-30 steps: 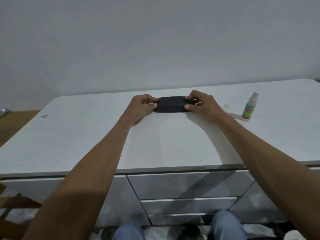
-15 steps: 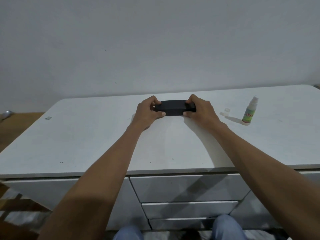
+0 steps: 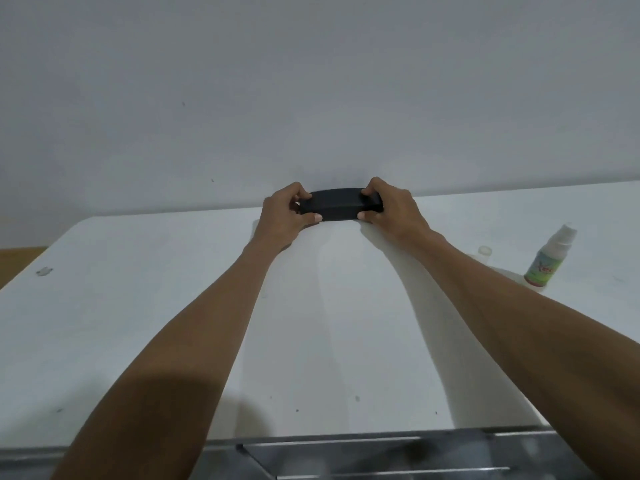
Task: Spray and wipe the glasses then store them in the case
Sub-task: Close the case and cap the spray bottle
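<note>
A black glasses case (image 3: 337,205), closed, is held near the back of the white cabinet top (image 3: 173,323). My left hand (image 3: 284,216) grips its left end and my right hand (image 3: 391,211) grips its right end, thumbs along the front edge. The glasses themselves are not visible. A small spray bottle (image 3: 547,259) with a green label and white nozzle stands upright to the right, apart from both hands.
A small clear cap (image 3: 484,251) lies just left of the spray bottle. A tiny object (image 3: 44,271) sits near the cabinet top's left edge. Drawer fronts (image 3: 381,459) run below the front edge. A plain wall rises directly behind.
Both hands have stayed on the case's ends. The camera has tilted up and come closer, so the case now sits higher in view and less of the drawers shows.
</note>
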Motion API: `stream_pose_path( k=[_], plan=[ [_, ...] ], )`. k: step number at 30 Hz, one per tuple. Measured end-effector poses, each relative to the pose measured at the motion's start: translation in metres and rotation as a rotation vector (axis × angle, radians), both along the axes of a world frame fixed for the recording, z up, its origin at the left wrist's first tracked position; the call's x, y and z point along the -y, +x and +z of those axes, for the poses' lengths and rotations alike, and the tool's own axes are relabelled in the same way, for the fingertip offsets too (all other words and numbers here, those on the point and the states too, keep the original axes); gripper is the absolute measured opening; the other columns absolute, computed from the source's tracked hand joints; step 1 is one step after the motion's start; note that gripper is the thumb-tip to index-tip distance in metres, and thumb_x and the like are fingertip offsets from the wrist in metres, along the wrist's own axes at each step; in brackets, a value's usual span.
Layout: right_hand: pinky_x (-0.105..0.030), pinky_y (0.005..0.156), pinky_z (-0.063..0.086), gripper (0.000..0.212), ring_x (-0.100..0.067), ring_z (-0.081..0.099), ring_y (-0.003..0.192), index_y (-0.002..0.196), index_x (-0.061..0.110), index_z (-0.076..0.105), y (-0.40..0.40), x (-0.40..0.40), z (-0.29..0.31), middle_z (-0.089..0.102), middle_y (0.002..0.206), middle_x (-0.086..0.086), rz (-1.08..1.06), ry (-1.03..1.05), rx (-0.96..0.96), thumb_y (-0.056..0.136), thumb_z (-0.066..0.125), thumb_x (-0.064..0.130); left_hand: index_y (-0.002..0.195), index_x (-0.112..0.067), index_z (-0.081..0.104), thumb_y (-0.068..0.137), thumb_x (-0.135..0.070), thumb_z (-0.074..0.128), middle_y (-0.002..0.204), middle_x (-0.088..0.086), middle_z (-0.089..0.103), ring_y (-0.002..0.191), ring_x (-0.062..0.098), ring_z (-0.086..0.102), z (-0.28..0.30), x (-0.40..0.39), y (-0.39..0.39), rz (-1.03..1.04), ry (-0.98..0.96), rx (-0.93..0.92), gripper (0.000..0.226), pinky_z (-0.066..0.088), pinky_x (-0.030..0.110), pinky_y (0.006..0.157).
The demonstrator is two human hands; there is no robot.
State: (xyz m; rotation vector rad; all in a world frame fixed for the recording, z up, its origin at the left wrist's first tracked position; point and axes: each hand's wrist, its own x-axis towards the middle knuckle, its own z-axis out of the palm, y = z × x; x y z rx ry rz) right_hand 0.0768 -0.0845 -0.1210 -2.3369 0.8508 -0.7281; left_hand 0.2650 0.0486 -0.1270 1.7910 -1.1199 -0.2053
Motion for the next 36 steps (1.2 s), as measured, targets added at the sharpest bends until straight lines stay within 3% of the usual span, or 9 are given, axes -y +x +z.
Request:
stream_pose_path(
  k=[5, 9, 12, 16, 19, 24, 28, 33, 36],
  plan=[
    [-0.029, 0.077, 0.035, 0.034, -0.023, 0.051, 0.094, 0.120, 0.010, 0.058, 0.009, 0.003, -0.006, 0.057, 0.104, -0.004, -0.034, -0.078, -0.007, 0.090, 0.073, 0.017, 0.102, -0.010, 0.062, 0.079, -0.017, 0.085, 0.102, 0.002, 0.064, 0.084, 0.018, 0.058, -0.005, 0.005, 0.005, -0.006, 0.016, 0.082, 0.033, 0.045, 0.012, 0.070],
    [-0.034, 0.076, 0.043, 0.033, -0.028, 0.057, 0.094, 0.122, 0.010, 0.060, 0.008, -0.005, 0.001, 0.063, 0.104, -0.010, -0.081, -0.087, -0.054, 0.090, 0.068, 0.010, 0.110, -0.010, 0.056, 0.084, -0.010, 0.079, 0.109, 0.003, 0.061, 0.092, 0.022, 0.060, -0.002, 0.001, 0.000, -0.030, 0.070, 0.097, 0.034, 0.049, 0.017, 0.075],
    [-0.032, 0.071, 0.043, 0.040, -0.034, 0.062, 0.097, 0.123, 0.013, 0.065, 0.005, -0.017, 0.012, 0.068, 0.106, -0.014, -0.121, -0.097, -0.142, 0.087, 0.056, -0.001, 0.122, -0.015, 0.055, 0.080, -0.010, 0.080, 0.118, 0.003, 0.052, 0.104, 0.025, 0.059, 0.007, -0.002, -0.011, -0.010, 0.138, 0.112, 0.049, 0.055, 0.034, 0.088],
    [-0.035, 0.078, 0.052, 0.035, -0.032, 0.064, 0.104, 0.117, 0.018, 0.069, -0.014, -0.039, 0.037, 0.067, 0.111, -0.010, -0.156, -0.138, -0.131, 0.086, 0.059, 0.003, 0.133, -0.020, 0.051, 0.075, -0.017, 0.085, 0.137, 0.007, 0.044, 0.121, 0.025, 0.048, 0.028, -0.007, -0.044, 0.039, 0.144, 0.188, 0.067, 0.050, 0.031, 0.092],
    [-0.034, 0.092, 0.047, 0.038, -0.028, 0.056, 0.122, 0.130, 0.018, 0.064, -0.045, -0.055, 0.063, 0.061, 0.132, -0.010, -0.195, -0.213, -0.036, 0.092, 0.063, 0.012, 0.127, -0.017, 0.059, 0.074, -0.028, 0.087, 0.126, 0.009, 0.057, 0.115, 0.027, 0.056, 0.045, -0.005, -0.077, -0.033, 0.146, 0.256, 0.062, 0.047, 0.034, 0.094],
    [-0.033, 0.087, 0.044, 0.036, -0.029, 0.053, 0.125, 0.129, 0.019, 0.063, -0.114, -0.065, 0.105, 0.061, 0.131, -0.010, -0.317, -0.334, 0.107, 0.094, 0.063, 0.015, 0.121, -0.022, 0.063, 0.076, -0.034, 0.086, 0.115, 0.006, 0.065, 0.105, 0.023, 0.063, 0.053, 0.003, -0.151, -0.223, 0.173, 0.091, 0.052, 0.054, 0.039, 0.092],
    [-0.030, 0.086, 0.039, 0.039, -0.028, 0.053, 0.124, 0.130, 0.021, 0.061, -0.172, -0.063, 0.106, 0.061, 0.128, -0.010, -0.436, -0.230, 0.188, 0.091, 0.066, 0.024, 0.122, -0.023, 0.064, 0.076, -0.032, 0.086, 0.113, 0.005, 0.065, 0.094, 0.021, 0.066, 0.049, 0.012, -0.204, -0.294, 0.190, 0.055, 0.052, 0.057, 0.037, 0.082],
    [-0.036, 0.100, 0.047, 0.063, -0.023, 0.057, 0.123, 0.135, 0.018, 0.055, -0.202, -0.075, 0.074, 0.061, 0.130, -0.010, -0.510, 0.080, 0.349, 0.083, 0.078, 0.044, 0.129, -0.017, 0.063, 0.081, -0.024, 0.083, 0.119, 0.005, 0.065, 0.106, 0.023, 0.064, 0.038, 0.026, -0.241, -0.275, 0.243, 0.096, 0.053, 0.053, 0.034, 0.091],
    [-0.045, 0.100, 0.051, 0.076, -0.025, 0.058, 0.120, 0.141, 0.019, 0.049, -0.204, -0.083, 0.052, 0.059, 0.131, -0.009, -0.539, 0.174, 0.386, 0.077, 0.080, 0.046, 0.130, -0.017, 0.064, 0.082, -0.020, 0.081, 0.123, 0.006, 0.065, 0.111, 0.022, 0.063, 0.030, 0.031, -0.254, -0.253, 0.246, 0.133, 0.050, 0.046, 0.027, 0.088]
  ],
)
